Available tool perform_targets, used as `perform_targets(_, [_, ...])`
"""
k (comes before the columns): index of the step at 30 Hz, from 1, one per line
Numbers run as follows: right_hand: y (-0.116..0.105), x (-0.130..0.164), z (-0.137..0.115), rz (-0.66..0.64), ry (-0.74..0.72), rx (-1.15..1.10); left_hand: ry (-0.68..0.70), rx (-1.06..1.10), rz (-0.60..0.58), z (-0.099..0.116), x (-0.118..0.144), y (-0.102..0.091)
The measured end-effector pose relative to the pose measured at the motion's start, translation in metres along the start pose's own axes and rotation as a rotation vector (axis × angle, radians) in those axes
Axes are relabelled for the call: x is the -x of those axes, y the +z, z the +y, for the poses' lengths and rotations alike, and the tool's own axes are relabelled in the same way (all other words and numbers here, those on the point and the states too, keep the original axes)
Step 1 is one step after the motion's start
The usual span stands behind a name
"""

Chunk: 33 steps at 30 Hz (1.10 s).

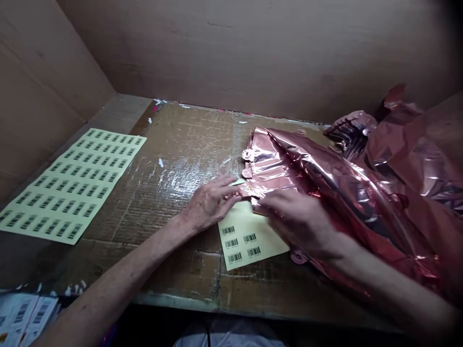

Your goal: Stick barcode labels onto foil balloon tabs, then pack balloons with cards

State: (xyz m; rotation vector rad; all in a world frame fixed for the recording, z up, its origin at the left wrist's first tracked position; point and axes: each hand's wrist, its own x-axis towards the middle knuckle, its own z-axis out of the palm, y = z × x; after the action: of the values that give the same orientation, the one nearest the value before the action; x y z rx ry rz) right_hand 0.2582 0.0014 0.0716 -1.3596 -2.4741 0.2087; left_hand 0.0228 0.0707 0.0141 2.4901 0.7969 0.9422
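One tab (247,189) of pink foil (277,166) sits pinched in the left hand (211,201); I can't tell whether the blurred right hand (306,219) grips.

The pink foil (347,193) is a shiny, metallic, rose-toned heap of thin film, lying flattened but creased on the right of the surface (188,159). Its left end is the narrowest part, with several layered edges and small rounded tabs (247,154) jutting out. From there it widens to the right, full of folds and bright highlights, and at the far right it bunches up, with a fan of ruffled layers near the back. The pale yellow label sheet (255,241) lies flat and slightly turned, partly beneath the foil's left end. Five barcode labels show near its front left; the rest of its visible face is bare.
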Motion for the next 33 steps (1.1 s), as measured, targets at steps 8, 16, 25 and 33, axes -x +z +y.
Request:
perform_targets(8, [0.08, 0.013, -0.043, 0.065, -0.038, -0.007, 0.01, -0.137, -0.127, -0.003, 0.008, 0.017])
perform_targets(16, [0.074, -0.001, -0.037, -0.069, 0.097, -0.124, -0.02, -0.105, -0.155, -0.005, 0.009, 0.016])
perform_targets(25, [0.055, -0.009, -0.024, -0.108, 0.248, -0.412, 0.004, -0.132, -0.115, -0.006, 0.01, 0.018])
perform_targets(33, [0.067, -0.005, -0.035, -0.064, 0.168, -0.111, 0.012, -0.129, -0.095, -0.006, 0.011, 0.018])
